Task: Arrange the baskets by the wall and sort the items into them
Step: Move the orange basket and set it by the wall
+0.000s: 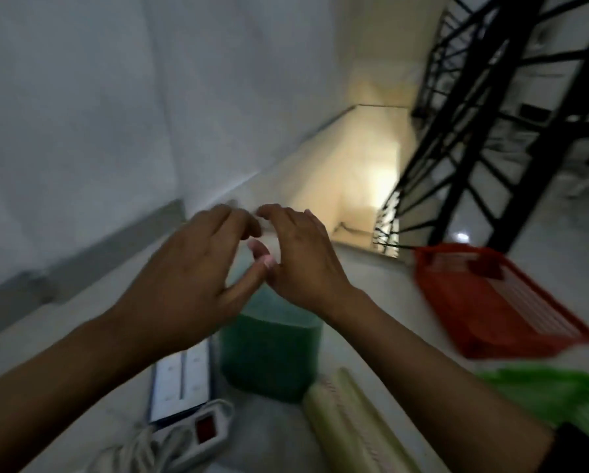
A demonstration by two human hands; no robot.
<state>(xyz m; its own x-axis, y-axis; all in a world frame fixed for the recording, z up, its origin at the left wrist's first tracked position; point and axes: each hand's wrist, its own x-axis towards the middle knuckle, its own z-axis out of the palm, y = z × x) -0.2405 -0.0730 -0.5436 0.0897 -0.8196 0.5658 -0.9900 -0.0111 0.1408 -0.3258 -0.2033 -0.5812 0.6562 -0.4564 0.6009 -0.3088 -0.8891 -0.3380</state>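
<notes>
My left hand (197, 264) and my right hand (303, 257) hover side by side above a dark green basket (272, 353) on the floor, thumbs nearly touching. Fingers of both hands are spread and curved, with nothing in them. A red flat basket (497, 302) lies on the floor to the right. The rim of a bright green basket (559, 394) shows at the lower right. A white power strip with a red switch (197, 428) and a white-and-blue flat box (184, 380) lie left of the dark green basket. A pale yellow roll (351, 425) lies in front of it. The picture is motion-blurred.
A white wall with a grey skirting (81, 264) runs along the left. A black metal stair railing (484, 131) stands at the upper right beside a stairwell opening (364, 206). The floor is pale tile.
</notes>
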